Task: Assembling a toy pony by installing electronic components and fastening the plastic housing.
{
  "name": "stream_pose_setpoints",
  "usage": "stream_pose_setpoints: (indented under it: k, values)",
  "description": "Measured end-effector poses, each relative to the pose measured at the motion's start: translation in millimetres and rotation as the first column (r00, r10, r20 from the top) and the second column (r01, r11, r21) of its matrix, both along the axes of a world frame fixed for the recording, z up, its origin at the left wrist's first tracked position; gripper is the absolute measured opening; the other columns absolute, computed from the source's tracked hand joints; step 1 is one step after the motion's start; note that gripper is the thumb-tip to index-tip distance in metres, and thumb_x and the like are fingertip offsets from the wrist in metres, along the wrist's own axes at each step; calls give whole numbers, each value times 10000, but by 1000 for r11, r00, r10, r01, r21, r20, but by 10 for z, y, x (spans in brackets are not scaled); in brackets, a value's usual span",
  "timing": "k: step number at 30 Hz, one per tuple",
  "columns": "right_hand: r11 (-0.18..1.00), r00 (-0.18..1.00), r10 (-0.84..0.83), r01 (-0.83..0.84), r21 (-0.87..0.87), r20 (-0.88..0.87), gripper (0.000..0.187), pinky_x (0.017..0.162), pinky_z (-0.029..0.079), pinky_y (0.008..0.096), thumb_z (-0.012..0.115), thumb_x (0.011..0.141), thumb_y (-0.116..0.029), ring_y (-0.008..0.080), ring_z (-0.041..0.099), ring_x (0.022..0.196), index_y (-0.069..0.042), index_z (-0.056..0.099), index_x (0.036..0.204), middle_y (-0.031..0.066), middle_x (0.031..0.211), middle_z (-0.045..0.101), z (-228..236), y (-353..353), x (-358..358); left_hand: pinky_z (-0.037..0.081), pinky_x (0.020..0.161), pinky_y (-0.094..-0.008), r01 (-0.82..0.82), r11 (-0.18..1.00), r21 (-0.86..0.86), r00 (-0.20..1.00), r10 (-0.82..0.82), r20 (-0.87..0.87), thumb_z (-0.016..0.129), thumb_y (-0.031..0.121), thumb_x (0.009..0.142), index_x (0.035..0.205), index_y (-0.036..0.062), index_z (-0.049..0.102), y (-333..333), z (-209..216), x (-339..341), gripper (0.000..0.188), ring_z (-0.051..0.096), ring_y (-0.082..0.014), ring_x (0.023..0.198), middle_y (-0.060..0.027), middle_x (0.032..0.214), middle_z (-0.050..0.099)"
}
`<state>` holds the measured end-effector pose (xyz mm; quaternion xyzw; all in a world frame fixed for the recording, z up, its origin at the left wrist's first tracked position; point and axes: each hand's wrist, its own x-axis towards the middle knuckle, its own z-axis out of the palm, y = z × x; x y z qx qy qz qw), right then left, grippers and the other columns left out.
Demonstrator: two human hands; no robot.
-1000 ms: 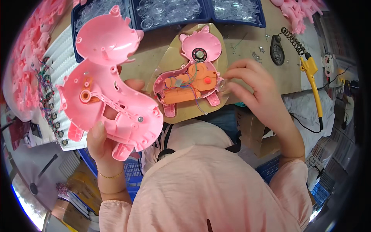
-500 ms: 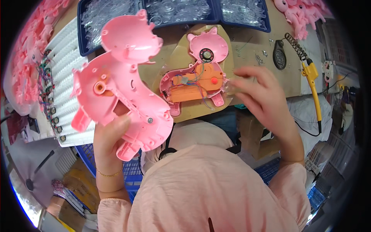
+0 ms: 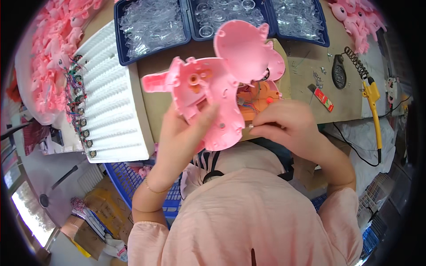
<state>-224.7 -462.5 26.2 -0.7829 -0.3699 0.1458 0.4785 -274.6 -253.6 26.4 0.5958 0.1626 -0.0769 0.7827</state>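
My left hand (image 3: pixel 184 133) is closed around the lower part of a pink toy shell half (image 3: pixel 230 95), its hollow inside facing up, with a head part and a leg part sticking out. Beneath it on the table lies the matching shell half (image 3: pixel 277 64), mostly covered. An orange housing (image 3: pixel 266 91) with a red button and thin wires sits in that lower half. Fingertips of my right hand (image 3: pixel 288 128) are pinched at a tiny pale piece (image 3: pixel 251 127), too small to name, beside the held shell's edge.
Blue trays (image 3: pixel 188 24) of clear plastic parts line the back. A white ridged foam tray (image 3: pixel 115 97) with wired round speakers (image 3: pixel 82 122) stands left. At right are a yellow soldering iron (image 3: pixel 372 106), a black oval object (image 3: pixel 338 73) and a red-green packet (image 3: pixel 323 98). Pink toy parts (image 3: pixel 57 53) are piled far left.
My left hand has brought the held shell rightward over the lower half, turning it and hiding much of the orange housing. My right hand has moved nearer, its fingers now pinched together. The view has shifted.
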Motion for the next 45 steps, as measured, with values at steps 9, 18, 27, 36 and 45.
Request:
stream_pose_setpoints:
  k: [9, 18, 27, 36, 45]
  values:
    - [935, 894, -354, 343, 88, 275, 196, 589, 377, 285, 690, 686, 25, 206, 508, 721, -40, 629, 860, 56, 811, 512, 88, 296, -137, 493, 679, -269, 7, 898, 439, 987, -76, 139, 647, 56, 755, 984, -38, 579, -220, 21, -32, 257, 606, -122, 740, -85, 844, 647]
    - [865, 791, -482, 498, 61, 376, 236, 636, 344, 317, 725, 604, -18, 202, 489, 695, -73, 641, 817, 33, 767, 518, 45, 436, -198, 500, 706, -287, -120, 874, 470, 934, -62, 353, 666, 54, 759, 999, -40, 575, -288, -190, -88, 273, 625, -172, 790, -108, 901, 637]
    - [872, 764, -457, 485, 61, 455, 205, 648, 349, 317, 726, 615, -41, 207, 492, 701, -81, 634, 794, 31, 758, 521, -11, 395, -224, 505, 724, -310, -203, 781, 591, 885, -112, 452, 667, 51, 702, 1017, -36, 595, -297, -255, -72, 335, 631, -208, 807, -129, 933, 634]
    - [887, 821, -423, 461, -9, 383, 189, 654, 347, 331, 722, 610, -63, 212, 485, 712, -90, 627, 771, 36, 733, 495, 66, 365, -185, 503, 684, -288, -263, 777, 572, 856, -86, 509, 675, 51, 700, 992, -27, 612, -338, -259, -69, 309, 630, -193, 768, -112, 882, 643]
    - [864, 779, -451, 504, -7, 436, 178, 648, 350, 349, 710, 611, -60, 238, 482, 698, -72, 605, 754, 51, 715, 480, 55, 397, -193, 497, 664, -310, -176, 773, 610, 925, -83, 372, 661, 54, 701, 992, -14, 602, -344, -207, -78, 304, 630, -211, 740, -105, 843, 639]
